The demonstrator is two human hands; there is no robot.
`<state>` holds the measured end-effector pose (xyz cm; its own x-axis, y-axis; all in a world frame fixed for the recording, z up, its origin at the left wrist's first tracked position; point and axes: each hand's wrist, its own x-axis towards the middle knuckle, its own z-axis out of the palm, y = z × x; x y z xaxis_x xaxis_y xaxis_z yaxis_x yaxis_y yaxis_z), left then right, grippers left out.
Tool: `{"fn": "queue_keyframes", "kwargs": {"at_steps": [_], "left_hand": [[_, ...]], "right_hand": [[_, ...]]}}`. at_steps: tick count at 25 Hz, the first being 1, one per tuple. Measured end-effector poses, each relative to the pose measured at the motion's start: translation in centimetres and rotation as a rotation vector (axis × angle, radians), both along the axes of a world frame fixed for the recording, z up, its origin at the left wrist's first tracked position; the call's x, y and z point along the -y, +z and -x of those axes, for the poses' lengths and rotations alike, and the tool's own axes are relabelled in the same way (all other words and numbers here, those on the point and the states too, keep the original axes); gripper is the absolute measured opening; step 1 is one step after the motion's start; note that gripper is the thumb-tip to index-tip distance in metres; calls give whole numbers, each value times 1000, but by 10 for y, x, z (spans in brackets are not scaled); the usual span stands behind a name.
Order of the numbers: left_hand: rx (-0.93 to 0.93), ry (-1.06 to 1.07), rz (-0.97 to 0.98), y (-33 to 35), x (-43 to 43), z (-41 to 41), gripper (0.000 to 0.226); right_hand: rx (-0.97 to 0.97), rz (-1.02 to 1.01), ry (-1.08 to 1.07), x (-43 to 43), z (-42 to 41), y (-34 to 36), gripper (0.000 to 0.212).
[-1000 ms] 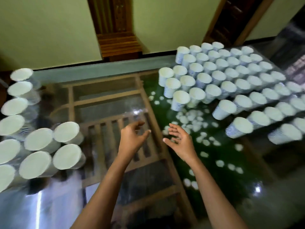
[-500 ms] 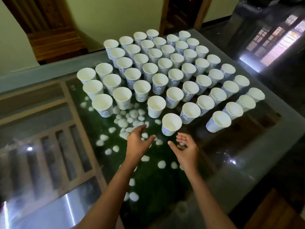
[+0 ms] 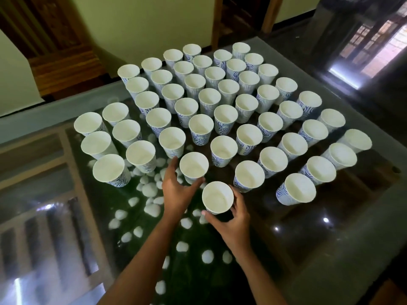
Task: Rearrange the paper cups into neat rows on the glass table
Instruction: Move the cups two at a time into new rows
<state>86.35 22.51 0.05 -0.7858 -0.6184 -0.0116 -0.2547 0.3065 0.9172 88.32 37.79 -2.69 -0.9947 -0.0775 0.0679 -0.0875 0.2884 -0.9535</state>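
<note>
Several dozen white paper cups with a blue wavy print stand upright, mouths open, on the glass surface. They are packed close in slanting rows that run from the near left to the far right corner. At the left end a few cups sit slightly apart from the main block. The hands work at the near edge of the group, side by side but not touching. The right hand grips the nearest cup, thumb on its near left wall and fingers curled round its right side. That cup stands out in front of the rows, on its own. The left hand is wrapped round the lower wall of the second cup, just behind and to the left of the first, with the thumb on the near side and the fingers reaching up along the left. Whether either cup is lifted off the glass cannot be told. Beneath the glass lie scattered white pebbles on a green bed, and a wooden frame shows through at the left.
</note>
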Motion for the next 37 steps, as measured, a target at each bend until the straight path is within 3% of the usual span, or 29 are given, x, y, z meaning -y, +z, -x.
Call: {"fn": "queue_keyframes", "kwargs": {"at_steps": [2, 8, 16, 23, 29, 37], "left_hand": [[-31, 7, 25, 0, -2, 5, 82], [-111, 113, -67, 5, 1, -36, 71], [-86, 389, -123, 11, 51, -201, 75], [-92, 528, -89, 13, 118, -379, 76], [-108, 683, -30, 2, 194, -526, 71], [-114, 769, -18, -6, 281, -597, 70]], "right_hand": [[-43, -19, 2, -1, 2, -2, 71], [-64, -12, 24, 7, -10, 4, 67], [-24, -11, 279, 68, -99, 15, 72], [-9, 27, 460, 158, -237, 21, 66], [-2, -61, 649, 252, -364, 19, 72], [-20, -94, 768, 339, -420, 25, 72]]}}
